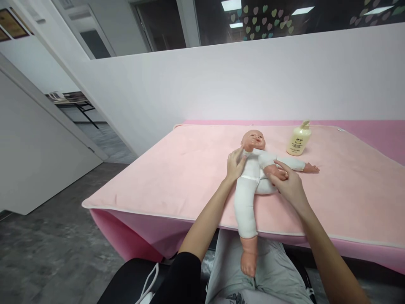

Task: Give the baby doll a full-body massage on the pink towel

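Observation:
A baby doll point(251, 173) with a white cloth body lies face up on the pink blanket point(152, 181), one leg hanging over the front edge. My left hand point(236, 164) is wrapped round the side of its upper body, just below the head. With my right hand point(286, 181) I grip the doll's bent limb by its foot point(276, 172), fingers over the top and thumb beneath. One doll arm stretches out to the right, its hand resting on the blanket.
A yellow pump bottle point(298, 139) stands on the blanket behind the doll's outstretched arm. A white wall point(228, 88) rises behind the table. At the left is a white door point(38, 152); a black chair point(129, 280) is below.

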{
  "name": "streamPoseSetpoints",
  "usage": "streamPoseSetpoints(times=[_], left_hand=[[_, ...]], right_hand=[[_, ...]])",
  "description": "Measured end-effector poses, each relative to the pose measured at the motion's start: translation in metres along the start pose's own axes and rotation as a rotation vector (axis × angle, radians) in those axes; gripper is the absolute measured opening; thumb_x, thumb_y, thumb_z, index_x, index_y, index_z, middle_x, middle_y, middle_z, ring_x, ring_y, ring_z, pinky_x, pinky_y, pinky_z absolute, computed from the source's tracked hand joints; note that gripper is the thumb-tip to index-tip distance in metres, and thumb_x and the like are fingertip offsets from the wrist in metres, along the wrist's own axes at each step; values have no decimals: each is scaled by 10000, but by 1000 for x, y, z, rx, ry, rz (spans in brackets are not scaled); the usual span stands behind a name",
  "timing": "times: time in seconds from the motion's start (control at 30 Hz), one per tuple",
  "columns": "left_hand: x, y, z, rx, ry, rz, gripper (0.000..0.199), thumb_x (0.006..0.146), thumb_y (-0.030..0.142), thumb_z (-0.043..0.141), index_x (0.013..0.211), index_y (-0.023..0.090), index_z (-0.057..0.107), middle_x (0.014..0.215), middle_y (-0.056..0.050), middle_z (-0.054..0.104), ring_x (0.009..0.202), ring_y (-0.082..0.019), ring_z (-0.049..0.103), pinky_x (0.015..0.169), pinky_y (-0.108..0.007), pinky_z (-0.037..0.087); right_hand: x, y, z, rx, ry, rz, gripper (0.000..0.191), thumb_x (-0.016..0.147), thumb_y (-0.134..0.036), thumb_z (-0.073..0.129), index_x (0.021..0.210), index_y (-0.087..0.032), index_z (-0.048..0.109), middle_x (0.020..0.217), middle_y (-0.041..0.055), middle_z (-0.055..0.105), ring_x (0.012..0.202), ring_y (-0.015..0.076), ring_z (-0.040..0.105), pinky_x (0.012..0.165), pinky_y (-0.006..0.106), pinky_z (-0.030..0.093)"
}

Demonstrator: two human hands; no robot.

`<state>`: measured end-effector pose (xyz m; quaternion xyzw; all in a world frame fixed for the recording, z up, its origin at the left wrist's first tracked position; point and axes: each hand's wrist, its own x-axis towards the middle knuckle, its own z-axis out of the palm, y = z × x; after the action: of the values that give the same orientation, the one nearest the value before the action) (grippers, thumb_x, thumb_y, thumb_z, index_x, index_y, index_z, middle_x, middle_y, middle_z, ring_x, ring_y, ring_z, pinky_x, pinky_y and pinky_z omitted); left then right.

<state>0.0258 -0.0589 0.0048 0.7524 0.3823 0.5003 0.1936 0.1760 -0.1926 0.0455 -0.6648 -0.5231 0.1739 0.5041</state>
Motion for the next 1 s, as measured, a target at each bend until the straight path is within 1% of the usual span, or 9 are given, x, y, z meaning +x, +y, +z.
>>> streamPoseSetpoints(times=[0.1,0.2,0.37,0.5,0.63,0.7,0.8,0.87,1.0], left_hand=[[0,1,0,28,-83,70,409,844,249,459,1246,221,524,1236,-60,556,1160,-196,469,1015,-346,345],[0,2,1,20,-53,41,437,848,240,441,1283,217,486,1236,-70,549,1158,-195,467,1007,-343,357],[2,3,1,-9,52,-97,479,891,302,373,1361,214,362,1312,-76,497,1206,-204,446,1021,-352,346],[3,2,2,-65,140,-230,539,889,327,378,1397,193,259,1406,-90,390,1284,-211,367,1049,-357,314],[2,1,4,-129,165,-285,601,885,329,381,1427,206,151,1428,-94,352,1292,-207,360,1045,-363,318],[2,0,3,-131,162,-269,620,887,334,378,1434,205,118,1409,-102,376,1275,-211,382,1033,-371,332],[1,1,1,-93,140,-157,595,888,329,380,1428,195,169,1397,-106,390,1263,-214,388,1033,-368,328],[0,2,-1,-51,106,-54,551,890,314,380,1410,191,242,1370,-102,424,1235,-208,409,1027,-356,331],[-1,3,-3,69,-48,88,484,870,238,403,1353,213,381,1222,-87,545,1120,-203,481,976,-353,372]], right_hand=[[13,6,11,17,-5,25,591,647,-355,595,1204,-157,571,745,11,594,673,141,534,731,308,455],[0,3,8,37,-6,19,600,653,-346,586,1221,-154,558,771,14,612,675,135,534,720,294,461],[-65,-5,-11,54,18,69,622,662,-382,608,1227,-129,551,721,8,639,610,131,563,624,235,486],[-126,1,-15,5,47,96,568,676,-404,626,1174,-134,588,937,62,684,763,168,643,667,198,511],[-151,10,-15,-23,46,70,533,686,-423,637,1133,-135,609,947,66,689,778,177,655,649,185,519],[-142,10,-14,-22,82,51,547,703,-421,620,1164,-130,587,917,64,691,718,159,646,617,183,513],[-106,8,-13,-56,88,29,572,715,-406,593,1210,-120,558,785,49,685,581,131,588,569,196,488],[-74,6,-10,-126,51,4,580,699,-392,592,1215,-129,564,693,33,665,542,131,553,553,214,468],[-22,7,3,-147,-84,-59,597,709,-381,553,1257,-146,532,757,27,661,591,132,545,589,236,453]])
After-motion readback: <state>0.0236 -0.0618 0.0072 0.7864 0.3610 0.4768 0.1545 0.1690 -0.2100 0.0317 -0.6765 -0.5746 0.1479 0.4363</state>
